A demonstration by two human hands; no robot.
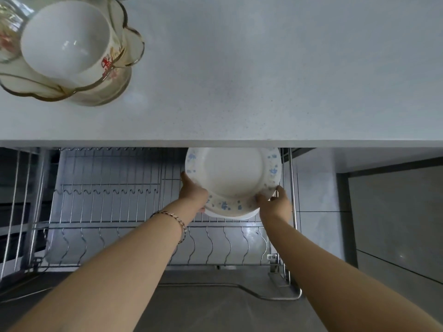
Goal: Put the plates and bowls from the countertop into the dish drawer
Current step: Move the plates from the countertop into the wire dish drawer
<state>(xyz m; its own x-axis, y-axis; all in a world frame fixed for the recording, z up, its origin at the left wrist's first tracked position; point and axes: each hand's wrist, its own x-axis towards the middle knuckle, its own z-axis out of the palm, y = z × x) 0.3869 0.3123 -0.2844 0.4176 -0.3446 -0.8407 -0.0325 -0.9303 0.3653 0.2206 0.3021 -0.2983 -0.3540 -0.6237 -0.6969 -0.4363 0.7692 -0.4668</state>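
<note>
A white plate with blue flowers on its rim (pixel 233 174) hangs over the right end of the open wire dish drawer (pixel 107 207), its far edge hidden under the countertop's front edge. A second white rim shows just beneath it. My left hand (pixel 193 192) grips the plate's left rim and my right hand (pixel 275 202) grips its lower right rim. On the countertop (pixel 263 68) at the far left stands a white bowl with red marks (pixel 66 40), nested in a gold-rimmed scalloped glass bowl (pixel 96 92).
The drawer's wire slots run in rows across its width, with upright steel posts (pixel 291 188) at the right side and wire rails at the left. Grey cabinet fronts (pixel 395 212) stand to the right. A clear glass item sits at the top left corner.
</note>
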